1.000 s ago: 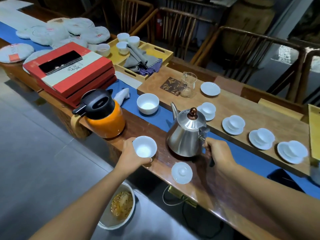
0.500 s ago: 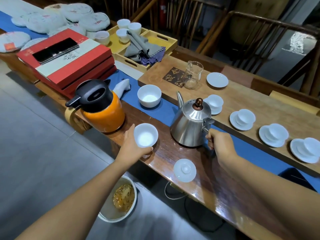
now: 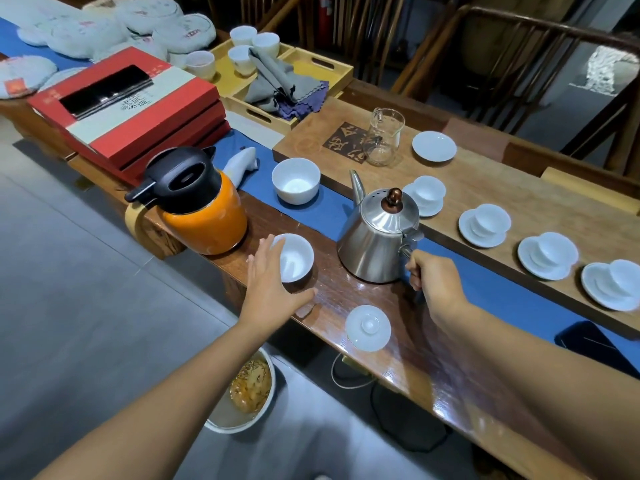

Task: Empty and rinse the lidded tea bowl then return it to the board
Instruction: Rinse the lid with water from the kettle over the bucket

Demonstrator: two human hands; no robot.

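The white tea bowl point(image 3: 297, 258) stands upright on the dark wooden table point(image 3: 346, 292), near its front edge. My left hand point(image 3: 268, 282) is spread around the bowl's near side with fingers apart, thumb stretched along the table; whether it touches the bowl I cannot tell. The bowl's white lid point(image 3: 368, 328) lies knob up on the table to the right. My right hand point(image 3: 437, 284) is closed on the handle of the steel kettle point(image 3: 376, 237), which rests on the table. The tea board point(image 3: 491, 188) lies behind, with an empty saucer point(image 3: 434, 146).
An orange thermos point(image 3: 197, 209) stands just left of the bowl. A second white bowl point(image 3: 295, 180) sits on the blue runner point(image 3: 325, 209). Several cups on saucers line the board, beside a glass pitcher point(image 3: 384, 136). A waste bucket point(image 3: 247, 393) sits on the floor below. A phone point(image 3: 588, 344) lies far right.
My left hand set the tea bowl down on the table and loosened its fingers. The kettle stays on the table in my right hand's grip. The camera view shifted slightly.
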